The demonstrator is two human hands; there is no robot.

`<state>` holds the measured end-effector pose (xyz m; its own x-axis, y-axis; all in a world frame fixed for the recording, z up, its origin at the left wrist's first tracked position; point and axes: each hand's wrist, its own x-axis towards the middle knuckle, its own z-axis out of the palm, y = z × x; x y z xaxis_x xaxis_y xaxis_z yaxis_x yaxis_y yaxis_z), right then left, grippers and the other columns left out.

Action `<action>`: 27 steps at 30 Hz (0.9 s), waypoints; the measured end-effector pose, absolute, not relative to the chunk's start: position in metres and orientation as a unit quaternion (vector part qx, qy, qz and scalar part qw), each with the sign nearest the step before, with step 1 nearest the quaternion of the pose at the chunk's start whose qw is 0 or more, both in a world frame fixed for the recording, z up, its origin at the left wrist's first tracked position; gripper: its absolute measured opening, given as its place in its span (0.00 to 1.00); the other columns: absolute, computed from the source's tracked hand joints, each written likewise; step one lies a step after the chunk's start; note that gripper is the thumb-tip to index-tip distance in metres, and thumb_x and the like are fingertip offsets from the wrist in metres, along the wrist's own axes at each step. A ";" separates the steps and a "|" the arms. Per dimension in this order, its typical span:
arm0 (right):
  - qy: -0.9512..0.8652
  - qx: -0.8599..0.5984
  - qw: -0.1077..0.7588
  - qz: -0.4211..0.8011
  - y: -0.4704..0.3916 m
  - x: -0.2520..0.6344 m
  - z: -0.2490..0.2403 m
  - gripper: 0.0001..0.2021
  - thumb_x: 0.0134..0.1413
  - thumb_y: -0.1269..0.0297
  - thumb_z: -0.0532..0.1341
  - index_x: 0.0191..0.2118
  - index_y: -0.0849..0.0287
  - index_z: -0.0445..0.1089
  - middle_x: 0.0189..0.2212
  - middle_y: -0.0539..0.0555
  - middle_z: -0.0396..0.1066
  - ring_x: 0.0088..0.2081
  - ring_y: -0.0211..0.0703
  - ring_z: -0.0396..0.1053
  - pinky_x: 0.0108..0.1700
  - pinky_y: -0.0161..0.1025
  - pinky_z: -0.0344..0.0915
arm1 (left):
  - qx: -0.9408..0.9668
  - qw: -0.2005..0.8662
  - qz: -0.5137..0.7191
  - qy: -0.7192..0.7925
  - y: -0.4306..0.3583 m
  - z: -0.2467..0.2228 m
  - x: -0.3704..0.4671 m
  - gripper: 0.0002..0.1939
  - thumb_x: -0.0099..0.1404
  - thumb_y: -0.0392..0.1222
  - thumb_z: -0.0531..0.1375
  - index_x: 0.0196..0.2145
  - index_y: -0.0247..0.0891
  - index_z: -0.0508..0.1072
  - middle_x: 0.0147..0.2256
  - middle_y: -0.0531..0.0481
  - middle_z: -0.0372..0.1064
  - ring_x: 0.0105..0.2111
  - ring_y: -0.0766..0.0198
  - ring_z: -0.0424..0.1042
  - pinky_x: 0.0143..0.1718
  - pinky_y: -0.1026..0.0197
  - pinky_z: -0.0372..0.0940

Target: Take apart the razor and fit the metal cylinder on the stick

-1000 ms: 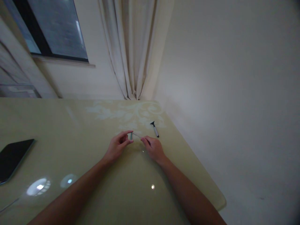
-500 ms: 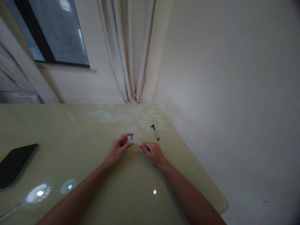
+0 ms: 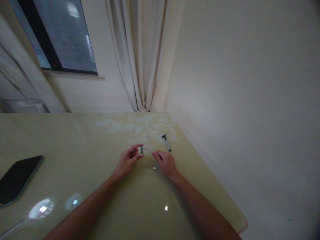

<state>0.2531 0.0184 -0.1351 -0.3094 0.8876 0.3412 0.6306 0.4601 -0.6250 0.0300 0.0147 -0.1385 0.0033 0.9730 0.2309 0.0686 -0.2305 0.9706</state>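
Between thumb and fingertips, my left hand (image 3: 128, 160) pinches a small dark razor blade cartridge (image 3: 141, 150) with a green strip, held upright by its ends. My right hand (image 3: 165, 162) is closed around a thin whitish stick (image 3: 148, 150). Its pale tip points left and is at or very near the cartridge; whether they touch I cannot tell. Most of the stick is hidden inside the fist. A razor (image 3: 167, 143) with a grey and black handle lies on the table, just beyond my right hand.
The glossy yellowish table (image 3: 140, 206) has a right edge running beside a bare wall (image 3: 240, 100). A dark tablet-like slab (image 3: 18, 178) lies at the left. Curtains (image 3: 140, 60) and a window (image 3: 67, 36) are behind the table. Light reflections shine on the tabletop.
The stick in my right hand has tilted, its tip now higher beside the cartridge. My right hand has shifted slightly right. The left hand keeps its pinch, the cartridge showing more fully.
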 end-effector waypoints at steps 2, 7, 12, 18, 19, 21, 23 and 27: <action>-0.796 -0.467 0.333 0.194 0.018 0.252 -0.136 0.29 0.75 0.43 0.49 0.31 0.58 0.74 0.25 0.51 0.71 0.27 0.40 0.67 0.34 0.36 0.55 | 0.568 0.428 0.538 0.453 0.015 -0.139 0.030 0.24 0.57 0.47 0.70 0.52 0.40 0.80 0.26 0.59 0.58 0.26 0.68 0.61 0.30 0.65 0.57; -0.797 -0.475 0.324 0.187 0.017 0.252 -0.136 0.28 0.75 0.43 0.49 0.32 0.57 0.75 0.26 0.52 0.73 0.29 0.41 0.68 0.34 0.36 0.55 | 0.556 0.430 0.546 0.455 0.015 -0.140 0.030 0.25 0.56 0.47 0.71 0.52 0.40 0.80 0.27 0.59 0.59 0.26 0.69 0.61 0.30 0.65 0.56; -0.798 -0.465 0.334 0.191 0.016 0.253 -0.134 0.29 0.75 0.42 0.49 0.33 0.57 0.75 0.26 0.51 0.72 0.29 0.40 0.68 0.34 0.36 0.55 | 0.559 0.440 0.541 0.448 0.014 -0.139 0.030 0.25 0.57 0.47 0.71 0.53 0.39 0.79 0.26 0.60 0.57 0.26 0.69 0.60 0.30 0.65 0.55; -0.791 -0.490 0.327 0.167 0.016 0.252 -0.134 0.29 0.75 0.43 0.49 0.31 0.58 0.74 0.25 0.51 0.71 0.28 0.40 0.66 0.34 0.36 0.54 | 0.570 0.429 0.537 0.451 0.015 -0.141 0.029 0.25 0.57 0.47 0.71 0.52 0.39 0.80 0.27 0.59 0.58 0.26 0.68 0.60 0.30 0.65 0.55; -0.783 -0.502 0.330 0.163 0.017 0.252 -0.135 0.30 0.75 0.43 0.49 0.30 0.58 0.73 0.24 0.51 0.71 0.27 0.39 0.66 0.33 0.36 0.54 | 0.573 0.425 0.534 0.454 0.015 -0.141 0.028 0.25 0.58 0.47 0.71 0.52 0.39 0.81 0.27 0.59 0.58 0.26 0.68 0.59 0.30 0.65 0.55; -0.787 -0.495 0.329 0.167 0.017 0.252 -0.135 0.30 0.75 0.42 0.48 0.31 0.58 0.73 0.24 0.51 0.71 0.27 0.39 0.66 0.33 0.36 0.54 | 0.575 0.420 0.532 0.457 0.015 -0.142 0.028 0.24 0.58 0.46 0.70 0.52 0.40 0.81 0.27 0.59 0.58 0.26 0.68 0.60 0.30 0.65 0.55; -0.807 -0.465 0.319 0.174 0.016 0.251 -0.136 0.30 0.75 0.42 0.48 0.33 0.58 0.74 0.26 0.51 0.73 0.29 0.40 0.67 0.34 0.35 0.55 | 0.575 0.421 0.533 0.456 0.015 -0.143 0.028 0.24 0.58 0.47 0.70 0.52 0.40 0.81 0.27 0.59 0.59 0.27 0.68 0.60 0.30 0.65 0.56; -0.793 -0.488 0.326 0.166 0.015 0.249 -0.136 0.29 0.76 0.43 0.48 0.32 0.57 0.74 0.26 0.51 0.72 0.29 0.40 0.67 0.34 0.35 0.54 | 0.579 0.417 0.533 0.454 0.017 -0.145 0.028 0.24 0.57 0.47 0.71 0.52 0.40 0.81 0.27 0.58 0.60 0.27 0.68 0.61 0.30 0.65 0.56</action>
